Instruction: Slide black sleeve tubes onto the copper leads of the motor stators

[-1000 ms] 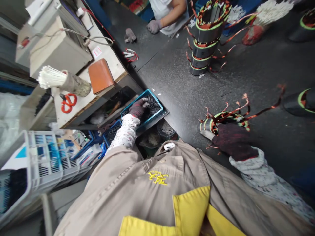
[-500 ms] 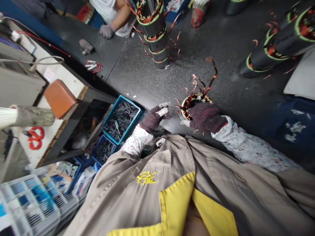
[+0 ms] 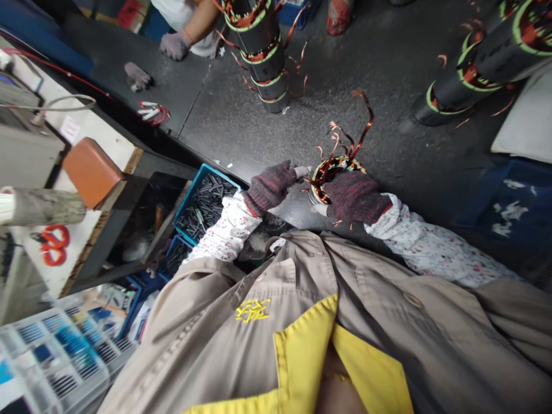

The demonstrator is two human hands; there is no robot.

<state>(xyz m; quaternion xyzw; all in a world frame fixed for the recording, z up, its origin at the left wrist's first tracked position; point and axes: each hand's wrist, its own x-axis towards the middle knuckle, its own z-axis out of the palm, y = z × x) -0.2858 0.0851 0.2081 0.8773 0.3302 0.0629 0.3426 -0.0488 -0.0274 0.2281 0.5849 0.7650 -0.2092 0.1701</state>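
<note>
Your left hand (image 3: pixel 271 185), in a dark knit glove, is up at the near edge of the black speckled worktable (image 3: pixel 388 86), fingers bunched together. There's a pale tip at the fingertips (image 3: pixel 302 171), but I cannot tell if that's a pinched piece or just the glove end.

Your right hand (image 3: pixel 353 196), same kind of glove, is clamped over the small black round stator with a green rim and loose copper wire ends (image 3: pixel 334 167). The stator sits on the table right in front of your chest. Its wire ends stick up and away from you, and your left fingertips are just beside its rim.

Both hands are close together, with the stator between them.

- **Left of your left arm:** a blue plastic tray of short dark tubes (image 3: pixel 202 198) on a lower shelf, with a second blue tray partly hidden under it.
- **Far left:** red-handled scissors (image 3: pixel 54 244) on a white surface, near an orange-brown block (image 3: pixel 88 169).
- **Top centre:** a tall stack of black stators with green bands (image 3: pixel 259 46) standing on the table.
- **Top right:** a row of similar stators lying on its side (image 3: pixel 487 57).
- **Top left:** a co-worker's grey-gloved hand (image 3: pixel 175 45) resting on the table, with a loose grey glove (image 3: pixel 138 76) near it.
</note>
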